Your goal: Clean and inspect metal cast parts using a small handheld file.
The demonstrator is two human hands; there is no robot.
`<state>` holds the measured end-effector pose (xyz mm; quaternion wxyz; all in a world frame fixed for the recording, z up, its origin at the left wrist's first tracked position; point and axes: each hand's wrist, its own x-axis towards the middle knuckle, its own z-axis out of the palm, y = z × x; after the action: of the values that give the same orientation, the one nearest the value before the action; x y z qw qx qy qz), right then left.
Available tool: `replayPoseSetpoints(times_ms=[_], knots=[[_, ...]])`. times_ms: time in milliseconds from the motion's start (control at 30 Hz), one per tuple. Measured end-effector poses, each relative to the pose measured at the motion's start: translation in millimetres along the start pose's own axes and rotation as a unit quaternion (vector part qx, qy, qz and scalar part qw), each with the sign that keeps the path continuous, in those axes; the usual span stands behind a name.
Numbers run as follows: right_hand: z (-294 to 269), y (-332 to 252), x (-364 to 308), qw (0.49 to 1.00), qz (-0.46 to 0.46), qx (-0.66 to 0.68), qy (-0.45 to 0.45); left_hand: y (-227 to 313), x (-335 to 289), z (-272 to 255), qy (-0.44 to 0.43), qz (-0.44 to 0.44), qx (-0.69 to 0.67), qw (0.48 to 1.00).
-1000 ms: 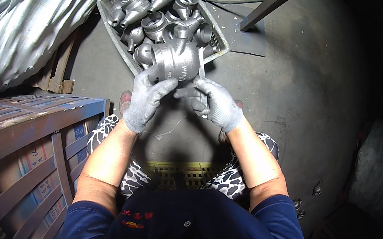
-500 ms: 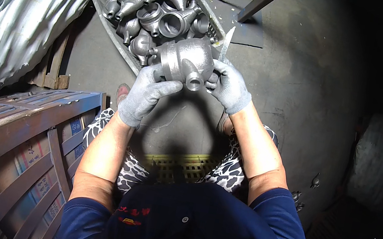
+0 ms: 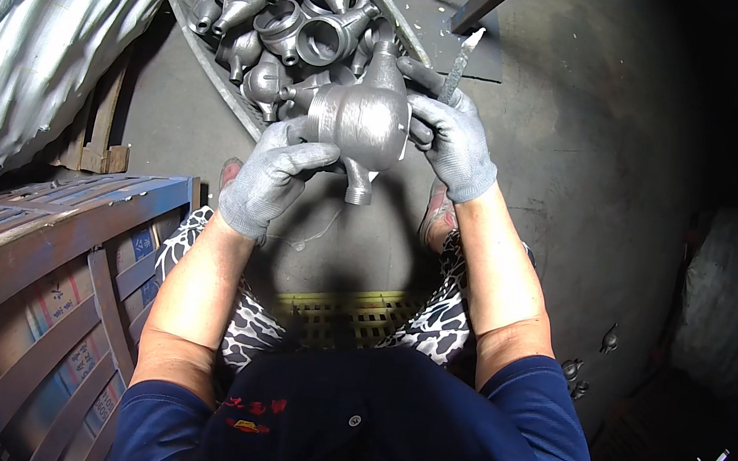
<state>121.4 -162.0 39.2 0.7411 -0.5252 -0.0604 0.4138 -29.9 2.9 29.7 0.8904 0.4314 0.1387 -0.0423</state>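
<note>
The left hand point(image 3: 268, 179) grasps the metal housing point(image 3: 363, 122) from eight o'clock, better firmly, while the right hand point(image 3: 458, 148), fingers curled, clasps a thin blade point(image 3: 458, 72), best pointed toward one o'clock.

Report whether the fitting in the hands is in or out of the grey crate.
Out: the fitting is held between the left hand and right hand, in front of the heaped crate.

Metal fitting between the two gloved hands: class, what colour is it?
The metal fitting is silvery grey; the head view shows it best.
</note>
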Motion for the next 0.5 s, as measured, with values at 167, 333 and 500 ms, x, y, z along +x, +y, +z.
replayPoseSetpoints(times_ms=[167,333,500], knots=[[-1,-3,-1,0.994,-0.022,-0.107,-0.002,-1,1,12,0.012,-0.012,0.039,0.999],[1,-5,-4,0.991,-0.031,-0.134,-0.004,-5,6,9,0.018,-0.021,0.099,0.995],[6,-6,-8,0.991,-0.039,-0.128,-0.008,-12,8,5,0.028,0.043,0.133,0.990]])
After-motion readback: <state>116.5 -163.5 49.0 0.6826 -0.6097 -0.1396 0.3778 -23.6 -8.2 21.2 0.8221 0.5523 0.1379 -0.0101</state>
